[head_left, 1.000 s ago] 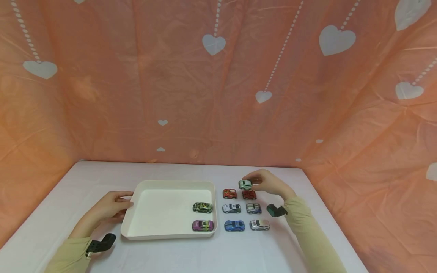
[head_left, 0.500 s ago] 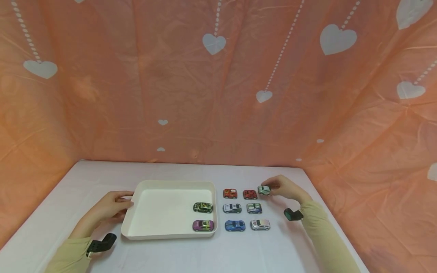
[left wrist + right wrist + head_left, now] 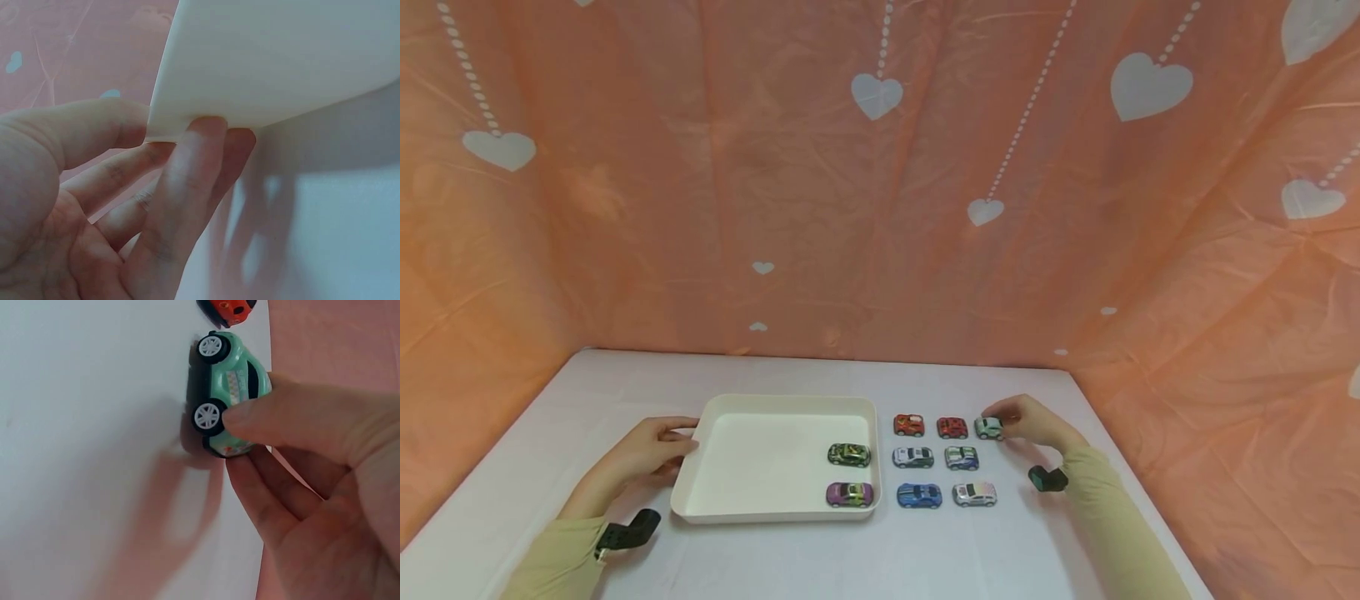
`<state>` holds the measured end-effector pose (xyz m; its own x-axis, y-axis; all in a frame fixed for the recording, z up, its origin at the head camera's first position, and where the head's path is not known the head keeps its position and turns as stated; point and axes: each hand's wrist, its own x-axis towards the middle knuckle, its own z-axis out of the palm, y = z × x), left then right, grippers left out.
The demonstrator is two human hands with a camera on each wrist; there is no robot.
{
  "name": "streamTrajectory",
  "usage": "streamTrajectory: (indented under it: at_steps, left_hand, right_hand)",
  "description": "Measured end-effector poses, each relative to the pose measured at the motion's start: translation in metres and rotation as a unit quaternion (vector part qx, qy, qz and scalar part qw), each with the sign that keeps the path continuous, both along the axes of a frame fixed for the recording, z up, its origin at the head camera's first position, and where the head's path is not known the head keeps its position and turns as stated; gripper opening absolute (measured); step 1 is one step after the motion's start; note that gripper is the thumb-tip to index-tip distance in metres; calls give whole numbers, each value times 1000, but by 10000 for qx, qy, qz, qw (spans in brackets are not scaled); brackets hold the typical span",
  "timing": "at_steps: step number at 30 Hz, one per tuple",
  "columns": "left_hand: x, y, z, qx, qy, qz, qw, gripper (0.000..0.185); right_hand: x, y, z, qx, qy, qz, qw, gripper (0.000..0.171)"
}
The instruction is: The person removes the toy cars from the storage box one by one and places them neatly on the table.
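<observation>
My right hand (image 3: 1032, 419) pinches a mint-green toy car (image 3: 232, 394) between thumb and fingers, at the right end of the back row of cars. The car's wheels are at or just above the white table; I cannot tell which. My left hand (image 3: 638, 457) grips the left edge of a white tray (image 3: 275, 56), thumb on one side and fingertips against its wall. Inside the tray, along its right side, are a green patterned car (image 3: 849, 455) and a purple car (image 3: 850, 494). To the left of the held car stands a dark red car (image 3: 952, 427).
Right of the tray are an orange-red car (image 3: 908, 425), a white car (image 3: 913, 457), a white-and-blue car (image 3: 962, 457), a blue car (image 3: 919, 496) and a silver car (image 3: 974, 494). An orange curtain (image 3: 820, 208) with hearts encloses the table (image 3: 760, 558).
My right hand has carried the mint-green car rightward from behind the dark red car, then lowered it beside that car. My left hand has stayed on the tray.
</observation>
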<state>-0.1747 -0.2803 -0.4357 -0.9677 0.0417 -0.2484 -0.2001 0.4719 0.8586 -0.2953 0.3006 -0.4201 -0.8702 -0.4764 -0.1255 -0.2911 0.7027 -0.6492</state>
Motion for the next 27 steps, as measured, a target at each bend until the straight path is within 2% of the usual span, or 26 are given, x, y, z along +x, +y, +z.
streamTrajectory:
  at_steps: [12,21,27]
  left_hand:
    - [-1,1,0,-43,33,38,10000,54]
    - [0,0,-1,67,23,58,10000,54]
    - [1,0,-2,115,94,12,9999,54]
  right_hand:
    - [2,-2,-1,139,61,-298,9994,36]
    - [1,0,-3,65,82,-186,9998,37]
    - [1,2,-5,86,33,-313,9995,39]
